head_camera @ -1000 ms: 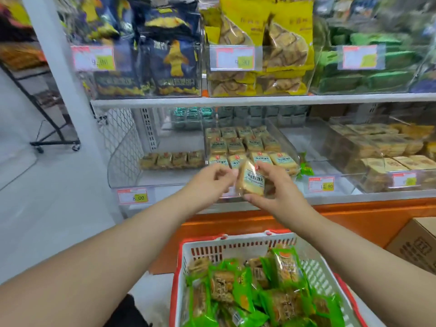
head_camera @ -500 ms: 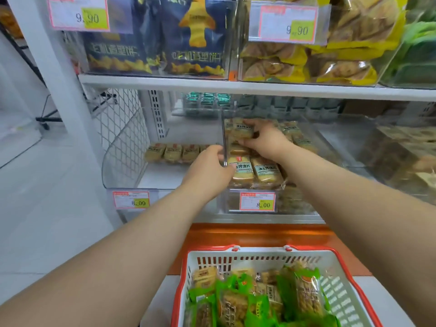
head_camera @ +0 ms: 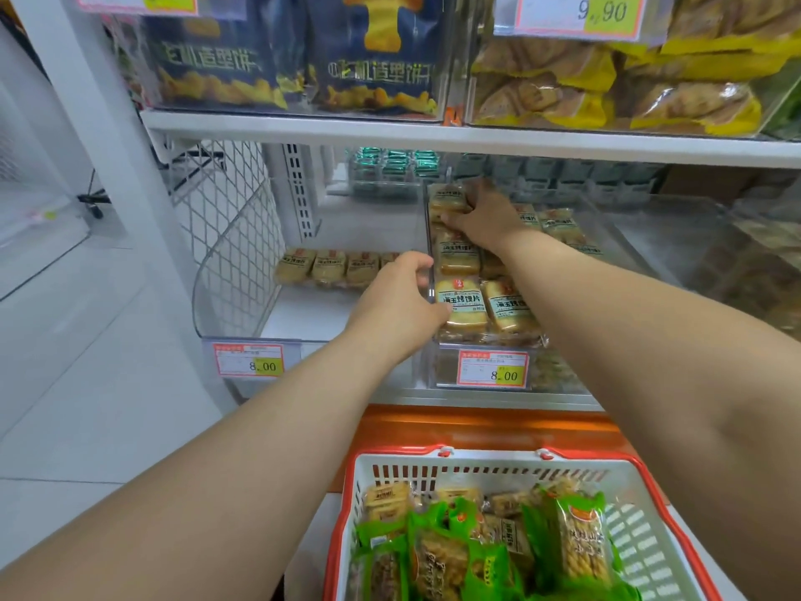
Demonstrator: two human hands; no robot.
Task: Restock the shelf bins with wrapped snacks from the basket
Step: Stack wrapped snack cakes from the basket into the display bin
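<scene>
Scene: A person restocks a clear shelf bin (head_camera: 433, 271) of wrapped snacks, arms stretched over a red-and-white basket (head_camera: 485, 470).
Left hand: The left hand (head_camera: 398, 301) curls its fingers over the bin's near side wall, gripping it steady.
Right hand: Deeper in the bin, the right hand (head_camera: 485, 214) pinches a tan wrapped snack (head_camera: 446, 197) at the back row; its far fingers are hidden.
Stock: More tan packets (head_camera: 461, 303) lie just beside the left hand; green-wrapped snacks (head_camera: 472, 553) sit in the basket below both forearms.
Handling: The packets look light, with slick film and likely brittle contents; best held by the flat sides, lightly.
Neighbours: A price tag (head_camera: 494, 368) fronts the bin.
</scene>
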